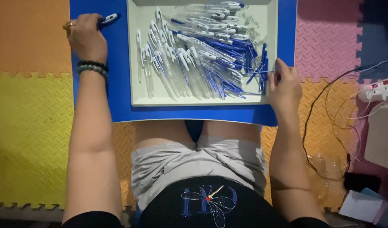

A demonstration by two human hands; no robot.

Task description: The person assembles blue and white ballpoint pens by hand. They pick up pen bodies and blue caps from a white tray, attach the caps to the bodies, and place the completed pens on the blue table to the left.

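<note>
A white rectangular tray point(134, 63) rests on a blue board point(118, 84) across my lap. It holds several clear pen barrels with white clips point(181, 59) and a heap of blue refills point(249, 63) toward its right side. My left hand point(86, 36) lies on the blue board left of the tray, shut on an assembled blue and white pen point(110, 18) that sticks out to the right. My right hand point(284, 84) sits at the tray's right rim, fingertips pinching a thin blue refill from the heap.
Coloured foam mats cover the floor: orange and yellow at left, pink and orange at right. Black and white cables point(325, 109), a power strip point(379, 89), a white device point(382, 135) and papers point(363, 206) lie at the right.
</note>
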